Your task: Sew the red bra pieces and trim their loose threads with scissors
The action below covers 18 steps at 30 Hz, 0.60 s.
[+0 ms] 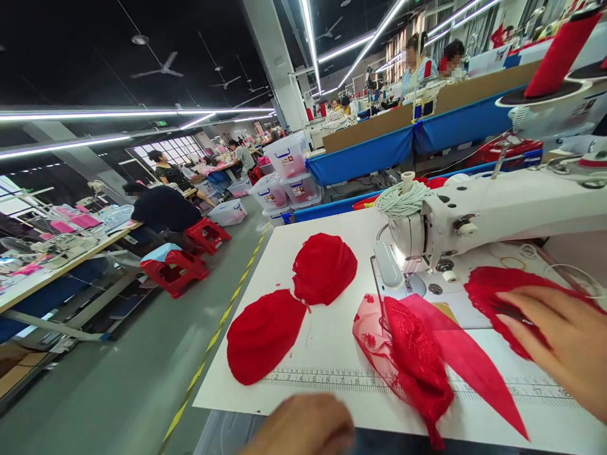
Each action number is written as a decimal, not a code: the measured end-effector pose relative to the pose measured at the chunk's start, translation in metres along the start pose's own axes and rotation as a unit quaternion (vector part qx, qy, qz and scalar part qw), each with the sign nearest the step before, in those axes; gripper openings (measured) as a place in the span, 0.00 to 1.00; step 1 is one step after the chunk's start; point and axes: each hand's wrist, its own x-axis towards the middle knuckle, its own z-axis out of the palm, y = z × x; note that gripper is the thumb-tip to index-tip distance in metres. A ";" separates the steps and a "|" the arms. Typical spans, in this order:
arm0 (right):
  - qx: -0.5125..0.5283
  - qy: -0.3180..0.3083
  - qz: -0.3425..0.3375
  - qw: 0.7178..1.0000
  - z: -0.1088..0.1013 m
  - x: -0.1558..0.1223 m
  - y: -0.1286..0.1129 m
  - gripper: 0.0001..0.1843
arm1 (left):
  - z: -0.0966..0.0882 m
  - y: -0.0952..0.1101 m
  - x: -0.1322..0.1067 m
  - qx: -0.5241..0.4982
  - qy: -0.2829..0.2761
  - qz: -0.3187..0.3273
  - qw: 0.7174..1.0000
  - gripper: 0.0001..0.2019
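My right hand (554, 328) rests over a red fabric piece (493, 287) to the right of the needle area, thumb and fingers closing on its folds. Something small and dark shows between those fingers, too little to name. My left hand (308, 423), slightly blurred, is at the table's front edge with its fingers curled; I see nothing in it. Between the hands lies a red lace and mesh piece (417, 354), bunched, with a sheer pointed end stretching right. Two red rounded fabric cups (325, 268) lie left of the machine, touching at their tips.
A white sewing machine (502, 208) with a coil of pale cord (403, 199) stands at the right. A printed ruler (332, 379) runs along the white table (265, 253). Red thread cone (562, 57), plastic bins (289, 158), red stools (175, 268) and several people are beyond.
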 end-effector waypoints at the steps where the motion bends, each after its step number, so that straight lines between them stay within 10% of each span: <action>1: 0.031 -0.021 -0.037 0.999 0.001 0.003 -0.013 0.22 | -0.002 0.007 0.022 0.022 0.001 0.011 1.000 0.08; 8: 0.299 -0.166 -0.114 0.933 0.012 0.032 -0.083 0.17 | -0.011 0.030 0.151 0.076 0.070 0.041 0.994 0.04; 16: 0.373 -0.250 -0.107 0.887 0.017 0.053 -0.083 0.36 | -0.007 0.044 0.112 -0.055 0.008 0.121 0.991 0.06; 18: 0.397 -0.291 -0.117 0.863 0.010 0.054 -0.085 0.28 | -0.008 0.051 0.098 -0.083 0.028 0.143 0.986 0.08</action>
